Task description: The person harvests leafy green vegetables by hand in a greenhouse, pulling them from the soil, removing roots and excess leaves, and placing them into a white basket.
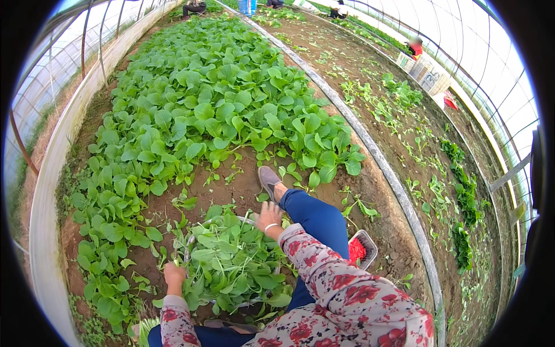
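Note:
A round basket (189,247) heaped with cut leafy greens (234,256) stands on the soil between my legs. At its left side is my left hand (174,274), fingers curled in at the rim; a small bit of greenery shows by the fingertips, but whether it grips the rim or a plant is unclear. My right hand (268,217), with a white band at the wrist, lies spread over the upper right rim, fingers apart. Beyond the basket grows a dense bed of leafy green plants (208,108).
A plastic basket (370,251) with red ties or strips sits right of my leg. A pale curved strip (381,160) borders the bed; a white plastic wall (56,173) runs left. Crates (429,76) and several people are farther off. Bundled greens (147,332) lie lower left.

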The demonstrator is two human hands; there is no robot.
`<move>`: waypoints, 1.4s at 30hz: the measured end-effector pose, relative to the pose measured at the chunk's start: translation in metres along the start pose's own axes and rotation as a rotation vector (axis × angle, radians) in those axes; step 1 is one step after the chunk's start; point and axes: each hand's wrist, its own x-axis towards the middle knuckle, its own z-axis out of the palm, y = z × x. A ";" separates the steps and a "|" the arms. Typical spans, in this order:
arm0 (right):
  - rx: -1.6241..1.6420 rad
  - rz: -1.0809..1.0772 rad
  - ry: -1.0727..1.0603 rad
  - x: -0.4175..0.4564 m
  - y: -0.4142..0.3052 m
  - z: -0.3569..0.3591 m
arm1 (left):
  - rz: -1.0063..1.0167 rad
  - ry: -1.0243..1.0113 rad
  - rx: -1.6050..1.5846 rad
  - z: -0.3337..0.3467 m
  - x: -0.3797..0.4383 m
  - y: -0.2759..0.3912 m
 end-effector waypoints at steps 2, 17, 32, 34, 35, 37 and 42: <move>0.248 0.288 -0.043 -0.011 0.008 0.018 | -0.099 -0.026 0.005 0.008 -0.005 -0.007; -0.367 -0.591 -0.620 -0.065 -0.044 0.041 | -0.221 -0.199 -0.051 0.053 -0.015 -0.014; 0.003 0.361 -0.590 -0.018 0.004 0.028 | -0.340 -0.287 -0.053 0.035 -0.014 -0.011; -0.013 0.276 -0.573 -0.022 0.008 0.033 | -0.315 -0.258 -0.070 0.044 -0.013 -0.021; -0.050 0.203 -0.546 -0.021 0.009 0.034 | -0.302 -0.244 -0.078 0.049 -0.012 -0.026; -0.027 0.169 -0.567 -0.008 0.023 0.035 | -0.312 -0.211 -0.066 0.039 -0.017 -0.012; 0.081 -0.001 -0.419 0.013 -0.014 0.019 | -0.363 0.008 -0.205 0.007 0.004 0.003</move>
